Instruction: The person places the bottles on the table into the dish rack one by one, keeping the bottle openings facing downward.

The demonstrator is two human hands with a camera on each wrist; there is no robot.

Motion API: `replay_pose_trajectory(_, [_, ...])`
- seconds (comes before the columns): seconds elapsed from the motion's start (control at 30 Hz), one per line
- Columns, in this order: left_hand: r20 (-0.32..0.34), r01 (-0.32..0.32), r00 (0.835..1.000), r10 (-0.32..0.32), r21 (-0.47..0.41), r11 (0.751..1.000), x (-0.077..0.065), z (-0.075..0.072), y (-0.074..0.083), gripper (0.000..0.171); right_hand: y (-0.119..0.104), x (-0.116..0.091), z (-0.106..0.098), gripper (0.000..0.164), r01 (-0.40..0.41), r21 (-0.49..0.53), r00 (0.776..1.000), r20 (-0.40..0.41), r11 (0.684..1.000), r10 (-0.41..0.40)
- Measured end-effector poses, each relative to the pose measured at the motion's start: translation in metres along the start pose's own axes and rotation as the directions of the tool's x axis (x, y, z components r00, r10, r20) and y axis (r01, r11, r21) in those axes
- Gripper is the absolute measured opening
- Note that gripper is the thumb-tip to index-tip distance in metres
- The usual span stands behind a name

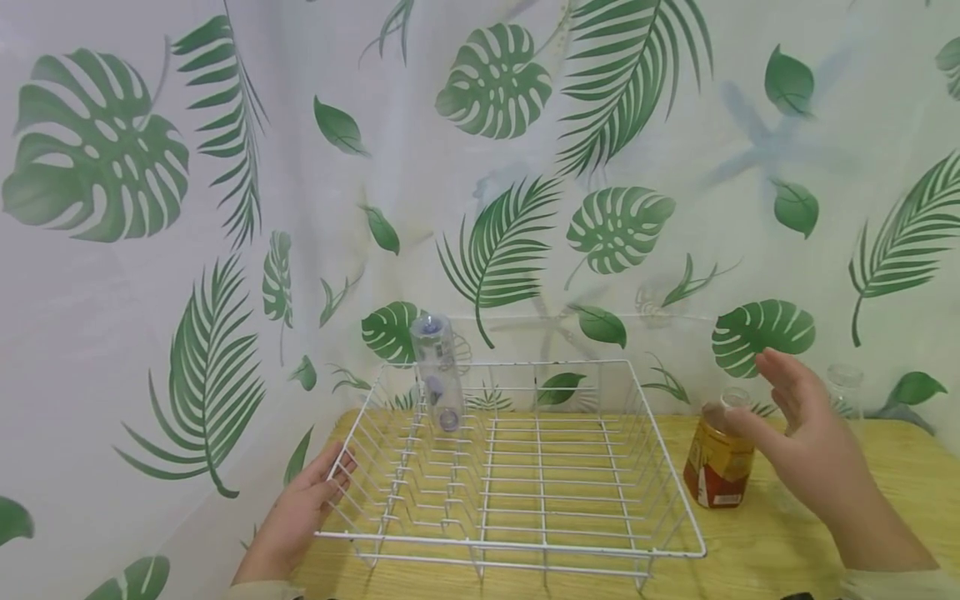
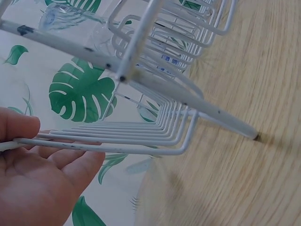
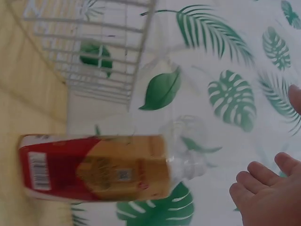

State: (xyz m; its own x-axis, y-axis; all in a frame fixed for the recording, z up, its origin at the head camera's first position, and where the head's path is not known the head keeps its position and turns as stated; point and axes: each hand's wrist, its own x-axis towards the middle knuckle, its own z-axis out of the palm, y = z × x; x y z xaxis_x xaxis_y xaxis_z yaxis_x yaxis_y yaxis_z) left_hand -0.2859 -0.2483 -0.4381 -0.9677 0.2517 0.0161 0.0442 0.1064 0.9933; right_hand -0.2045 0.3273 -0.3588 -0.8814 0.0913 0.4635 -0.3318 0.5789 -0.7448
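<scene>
A white wire dish rack (image 1: 510, 546) stands on the wooden table. At its left side my left hand (image 1: 303, 504) holds the rim wire, the thumb above it and the fingers beneath in the left wrist view. A clear plastic bottle (image 1: 437, 375) leans upright in the rack's back left part. My right hand (image 1: 813, 446) is raised at the right with its fingers spread, holding nothing. Nearest to it stands a red-and-gold labelled container (image 1: 720, 467), and a clear bottle neck (image 3: 186, 165) shows past its top in the right wrist view.
Another clear bottle (image 1: 845, 392) stands behind my right hand, partly hidden by it. A white curtain (image 1: 510, 250) with green leaf prints hangs behind and to the left of the table (image 1: 896, 492). The rack's wire feet rest on the wood.
</scene>
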Motion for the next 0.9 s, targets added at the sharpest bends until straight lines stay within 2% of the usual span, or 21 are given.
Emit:
replay_pose_trajectory(0.1, [-0.002, 0.001, 1.0, -0.001, -0.003, 1.0, -0.001, 0.0, 0.0, 0.059, 0.019, -0.007, 0.0, 0.088, -0.026, -0.016, 1.0, -0.016, 1.0, 0.026])
replay_pose_trajectory(0.27, [-0.019, 0.007, 1.0, -0.007, -0.008, 1.0, 0.0, 0.0, 0.0, 0.059, 0.046, -0.011, 0.012, 0.094, -0.127, 0.018, 0.992, 0.011, 0.992, 0.127])
replay_pose_trajectory(0.5, [-0.017, 0.01, 1.0, -0.01, -0.02, 1.0, 0.0, 0.002, -0.001, 0.059, 0.078, -0.013, 0.027, 0.104, -0.258, 0.096, 0.966, 0.043, 0.961, 0.255])
replay_pose_trajectory(0.67, [-0.014, 0.007, 1.0, -0.007, -0.022, 1.0, 0.0, 0.002, -0.003, 0.059, 0.094, -0.015, 0.032, 0.107, -0.347, 0.126, 0.936, 0.112, 0.929, 0.335])
replay_pose_trajectory(0.73, [-0.006, 0.008, 1.0, -0.008, -0.026, 1.0, 0.001, 0.002, -0.003, 0.059, 0.099, -0.015, 0.034, 0.107, -0.375, 0.151, 0.924, 0.145, 0.915, 0.355])
replay_pose_trajectory(0.9, [-0.001, 0.008, 1.0, -0.009, -0.023, 1.0, 0.001, -0.002, -0.002, 0.06, 0.112, -0.011, 0.041, 0.103, -0.401, 0.139, 0.908, 0.193, 0.905, 0.373])
